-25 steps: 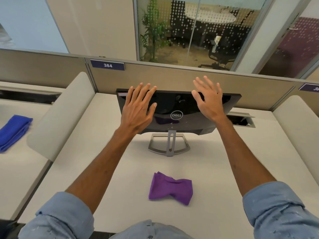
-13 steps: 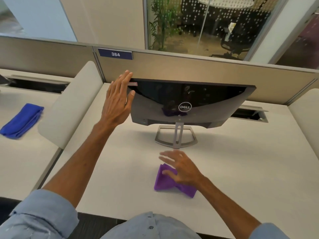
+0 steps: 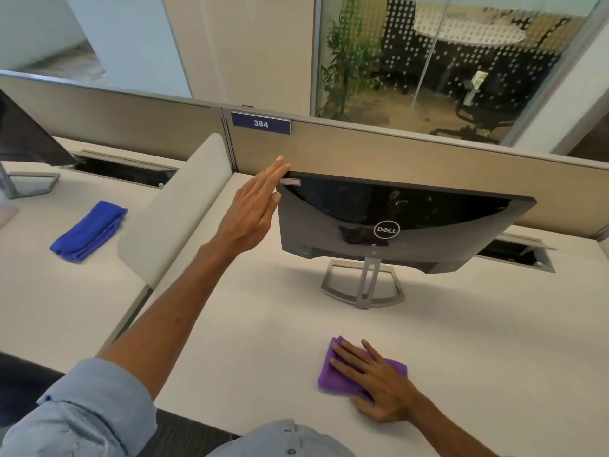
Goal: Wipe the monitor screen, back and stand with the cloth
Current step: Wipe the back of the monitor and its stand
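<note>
A black Dell monitor [image 3: 402, 219] stands on the white desk with its glossy back toward me, on a silver stand [image 3: 365, 288]. Its screen faces away and is hidden. My left hand [image 3: 253, 209] is flat with straight fingers at the monitor's upper left corner, fingertips against the edge. A folded purple cloth [image 3: 333, 377] lies on the desk near me. My right hand [image 3: 372, 377] lies flat on top of the cloth, fingers spread.
A beige partition [image 3: 379, 153] with a blue "384" label [image 3: 260, 123] runs right behind the monitor. A padded divider [image 3: 171, 209] separates the left desk, where a blue cloth [image 3: 89, 230] and another monitor's stand [image 3: 29, 183] sit. A cable slot [image 3: 517, 253] opens at right.
My right hand left the monitor's top edge, came down and settled flat on the purple cloth. My left hand slid from the monitor's back to its upper left corner.
</note>
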